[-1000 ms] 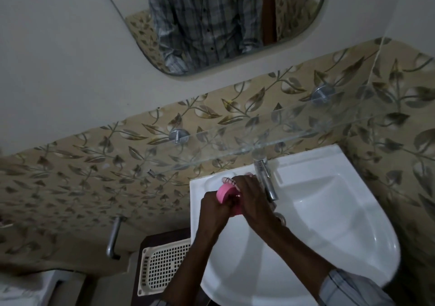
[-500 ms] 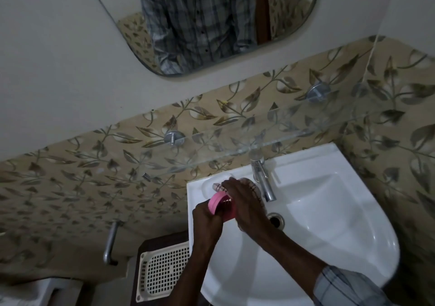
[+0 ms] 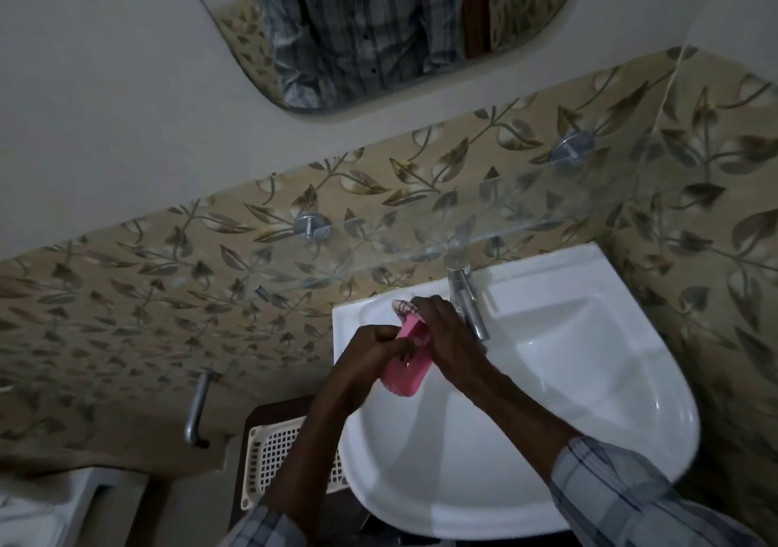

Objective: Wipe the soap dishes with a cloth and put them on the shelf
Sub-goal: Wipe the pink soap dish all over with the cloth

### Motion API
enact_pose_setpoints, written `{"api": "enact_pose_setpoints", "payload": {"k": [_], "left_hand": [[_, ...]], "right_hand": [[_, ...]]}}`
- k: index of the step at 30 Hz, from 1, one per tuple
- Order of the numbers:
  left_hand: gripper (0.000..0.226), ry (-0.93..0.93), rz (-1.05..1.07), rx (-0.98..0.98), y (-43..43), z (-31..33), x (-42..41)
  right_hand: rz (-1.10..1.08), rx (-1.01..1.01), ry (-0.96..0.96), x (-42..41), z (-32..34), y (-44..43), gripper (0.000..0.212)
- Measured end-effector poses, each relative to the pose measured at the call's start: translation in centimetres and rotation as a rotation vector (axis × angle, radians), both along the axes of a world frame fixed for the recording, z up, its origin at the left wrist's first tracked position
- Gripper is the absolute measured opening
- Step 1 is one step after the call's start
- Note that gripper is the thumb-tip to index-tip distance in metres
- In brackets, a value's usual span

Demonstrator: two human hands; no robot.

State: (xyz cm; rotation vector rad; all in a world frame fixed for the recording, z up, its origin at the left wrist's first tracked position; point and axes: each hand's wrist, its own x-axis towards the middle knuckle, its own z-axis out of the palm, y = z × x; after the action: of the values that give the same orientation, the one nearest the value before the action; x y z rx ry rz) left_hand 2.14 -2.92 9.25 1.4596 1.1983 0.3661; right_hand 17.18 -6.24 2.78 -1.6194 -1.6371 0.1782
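A: Report the fixed items, largest first.

B: Tiled wall (image 3: 126, 294) with a leaf pattern, plain wall above it. A rounded mirror (image 3: 379, 28) is mounted on the plain part; it reflects a plaid shirt. Below it, a white sink (image 3: 568, 399) is set into the corner. A glass shelf (image 3: 421, 247) runs along the tiles above the sink rim, carried on two round metal brackets. Nothing can be made out lying on the shelf.

A: Smaller fittings?

B: A chrome tap (image 3: 465, 298) stands at the back of the sink, under the shelf edge. A cream perforated tray (image 3: 286, 466) lies on a dark surface left of the sink, partly hidden by the left forearm. A metal handle (image 3: 195, 407) is fixed to the wall further left.

A: Position of the task item?

B: The pink soap dish (image 3: 406, 367) is held in the air over the left part of the sink, tilted on edge, just left of the tap.

A: Hand status?

B: Left hand (image 3: 374, 346): closed around the left edge of the soap dish. Right hand (image 3: 446, 336): closed on a checked cloth (image 3: 402, 308), pressed against the upper end of the dish; only a small fold of cloth shows beyond the fingers.
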Motion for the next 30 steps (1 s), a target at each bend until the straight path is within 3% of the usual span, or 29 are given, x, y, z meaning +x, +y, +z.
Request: {"api": "enact_pose_setpoints", "payload": {"k": [2, 3, 4, 6, 7, 10, 12, 15, 19, 20, 22, 25, 28, 30], "left_hand": [[0.011, 0.124, -0.005, 0.120, 0.0, 0.0, 0.9], [0.017, 0.145, 0.017, 0.227, -0.2, -0.3, 1.6], [0.017, 0.164, 0.053, 0.338, -0.6, -0.5, 2.2], [0.014, 0.165, 0.147, 0.525, -1.3, -1.3, 2.6], [0.016, 0.144, 0.181, 0.575, -1.6, -1.7, 2.5], [0.015, 0.058, 0.315, 0.604, -1.7, -2.4, 2.5], [0.013, -0.034, 0.425, 0.600, -1.8, -2.6, 2.8], [0.013, -0.150, 0.529, 0.547, -1.2, -2.7, 3.3], [0.008, -0.265, 0.728, 0.367, -0.3, -3.6, 2.5], [0.013, -0.284, 0.788, 0.323, -0.2, -3.7, 2.4], [0.048, -0.173, 0.835, 0.302, -0.2, -3.9, 2.8], [0.085, -0.130, 0.764, 0.315, -1.1, -4.3, 3.3], [0.085, -0.365, 0.796, -0.012, -0.5, -3.8, 3.0], [0.087, -0.331, 0.747, -0.130, 0.1, -3.9, 2.4]], "right_hand": [[-0.018, 0.160, -0.231, -0.9, 0.0, 0.1, 0.036], [0.005, 0.187, -0.191, -1.5, 0.0, 0.1, 0.034], [-0.002, 0.168, -0.089, -1.8, 0.5, 0.1, 0.031], [-0.086, -0.117, 0.375, -1.6, 2.1, -0.1, 0.022], [-0.139, -0.274, 0.505, -1.5, 1.9, 0.1, 0.025], [-0.099, -0.414, 0.520, -1.6, 2.9, -0.5, 0.015], [-0.076, -0.448, 0.480, -1.9, 3.9, -0.5, 0.022], [-0.046, -0.516, 0.482, -2.4, 3.6, -0.9, 0.024], [-0.056, -0.634, 0.684, -2.0, 2.9, -1.5, 0.021], [-0.118, -0.625, 0.715, -2.0, 2.8, -1.5, 0.023], [-0.236, -0.550, 0.649, -2.4, 2.6, -1.4, 0.026], [-0.306, -0.432, 0.522, -4.2, 3.1, -2.3, 0.027], [-0.159, -0.416, 0.295, -4.4, 2.1, -3.8, 0.044], [0.083, -0.418, 0.369, -3.3, 1.7, -4.5, 0.036]]}}
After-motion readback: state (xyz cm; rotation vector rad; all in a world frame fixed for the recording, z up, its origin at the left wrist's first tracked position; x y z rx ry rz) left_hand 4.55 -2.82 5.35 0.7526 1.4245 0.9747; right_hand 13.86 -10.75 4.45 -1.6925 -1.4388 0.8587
